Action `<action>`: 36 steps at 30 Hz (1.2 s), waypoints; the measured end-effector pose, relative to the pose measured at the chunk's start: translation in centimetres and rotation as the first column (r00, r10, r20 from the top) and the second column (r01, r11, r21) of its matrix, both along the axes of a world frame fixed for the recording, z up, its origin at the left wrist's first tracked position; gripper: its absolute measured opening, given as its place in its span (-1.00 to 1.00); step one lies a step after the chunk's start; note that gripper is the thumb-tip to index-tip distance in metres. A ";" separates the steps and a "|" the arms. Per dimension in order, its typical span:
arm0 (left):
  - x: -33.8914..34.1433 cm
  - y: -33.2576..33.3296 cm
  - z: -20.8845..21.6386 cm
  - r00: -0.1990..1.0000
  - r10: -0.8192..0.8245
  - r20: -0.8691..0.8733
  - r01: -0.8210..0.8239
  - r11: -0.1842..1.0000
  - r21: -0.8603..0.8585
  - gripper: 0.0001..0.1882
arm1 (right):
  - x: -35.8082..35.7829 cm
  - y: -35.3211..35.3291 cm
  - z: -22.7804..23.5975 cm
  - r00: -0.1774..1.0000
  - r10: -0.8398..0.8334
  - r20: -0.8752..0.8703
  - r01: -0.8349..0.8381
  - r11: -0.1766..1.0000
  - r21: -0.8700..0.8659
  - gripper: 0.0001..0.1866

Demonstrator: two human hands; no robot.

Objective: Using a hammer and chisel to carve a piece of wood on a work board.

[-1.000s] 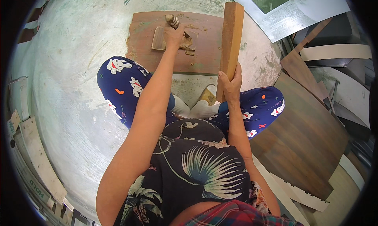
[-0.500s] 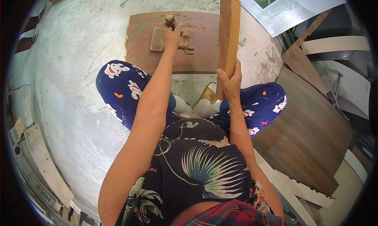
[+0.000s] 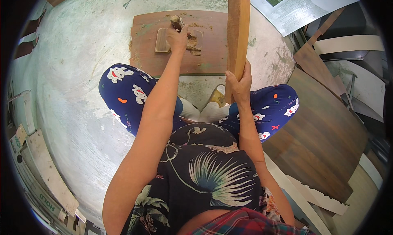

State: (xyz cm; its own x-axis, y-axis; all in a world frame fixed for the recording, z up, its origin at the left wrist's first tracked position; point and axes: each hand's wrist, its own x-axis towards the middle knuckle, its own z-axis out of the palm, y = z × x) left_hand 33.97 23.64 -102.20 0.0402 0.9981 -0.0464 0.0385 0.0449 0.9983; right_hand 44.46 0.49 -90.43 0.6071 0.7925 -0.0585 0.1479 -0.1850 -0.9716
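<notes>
My left hand (image 3: 177,39) is wrapped round the worn wooden handle of a chisel (image 3: 177,20), held upright over a brown wooden board (image 3: 143,54). The hand hides the chisel's blade. Around its tip, a rectangular patch (image 3: 162,41) with rounded corners is cut into the board, and its right part is chipped out, with rough torn wood. My right hand (image 3: 241,84) grips the lower end of a long, thick wooden block (image 3: 238,34), which is raised above the board's right edge. Wood chips (image 3: 196,52) lie on and about the cut patch.
The board lies on a pale, stained concrete floor (image 3: 77,91) beyond my crossed legs. Brown panels (image 3: 315,132) and dark and pale offcuts (image 3: 348,46) pile up at the right. A bent white sheet (image 3: 294,18) lies at the far right. Long strips (image 3: 45,165) lie at the left.
Both hands keep their grips, and the chisel stays on the cut patch. The wooden block is still raised, with barely any shift.
</notes>
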 end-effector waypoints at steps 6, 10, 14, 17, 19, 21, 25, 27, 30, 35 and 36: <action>0.2 -0.5 -0.1 0.997 -0.015 -0.079 0.014 1.000 -0.017 -0.69 | 0.3 2.1 1.7 0.983 0.098 0.158 -0.096 0.995 -0.020 -0.25; 0.4 -0.7 1.1 0.995 0.024 -0.098 -0.028 0.999 -0.042 -0.71 | -0.1 5.7 3.8 0.919 0.201 0.338 -0.227 0.973 0.041 -0.18; -0.6 0.1 -1.2 0.993 0.076 -0.096 -0.060 0.985 0.161 -0.76 | 0.0 9.3 4.7 0.784 0.446 0.432 -0.338 0.890 -0.306 -0.15; -0.7 0.0 -1.0 0.955 0.159 -0.249 -0.114 0.975 0.188 -0.80 | 0.4 11.1 5.6 0.707 0.607 0.363 -0.322 0.733 -0.600 -0.18; 0.2 -1.1 1.1 0.993 0.048 -0.108 -0.040 0.997 0.071 -0.80 | 1.1 10.0 5.4 0.735 0.529 0.425 -0.332 0.826 -0.455 -0.12; -0.1 -0.6 0.7 0.996 0.069 -0.064 -0.063 0.995 0.081 -0.78 | 0.9 10.1 4.9 0.748 0.548 0.375 -0.348 0.805 -0.481 -0.15; -0.9 1.6 -3.9 0.979 0.122 -0.164 -0.102 0.987 0.122 -0.73 | 1.0 10.9 4.8 0.740 0.607 0.289 -0.390 0.738 -0.551 -0.20; -2.2 2.5 -5.9 0.877 0.076 -0.475 -0.007 0.989 0.144 -0.68 | 0.8 10.5 5.0 0.746 0.604 0.280 -0.468 0.776 -0.423 -0.21; -0.8 2.0 -4.9 0.988 0.121 -0.100 -0.149 0.923 -0.354 -0.63 | 2.2 8.9 4.0 0.786 0.562 0.258 -0.460 0.810 -0.364 -0.25; -0.4 1.3 -2.7 0.880 0.464 0.097 -0.392 0.827 -0.402 -0.53 | 6.7 5.6 -0.3 0.794 0.556 0.248 -0.415 0.792 -0.448 -0.30; -2.2 2.8 -3.8 0.873 0.486 -0.043 -0.480 0.839 -0.258 -0.53 | 6.2 5.6 0.3 0.829 0.533 0.173 -0.404 0.782 -0.475 -0.31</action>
State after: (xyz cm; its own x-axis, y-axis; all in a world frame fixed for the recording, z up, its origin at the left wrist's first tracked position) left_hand 31.81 26.41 -106.01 -0.4397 0.8451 -0.3040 -0.0775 0.3015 0.9503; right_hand 50.64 6.07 -90.14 0.2057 0.9242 -0.3219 0.5741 -0.3803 -0.7251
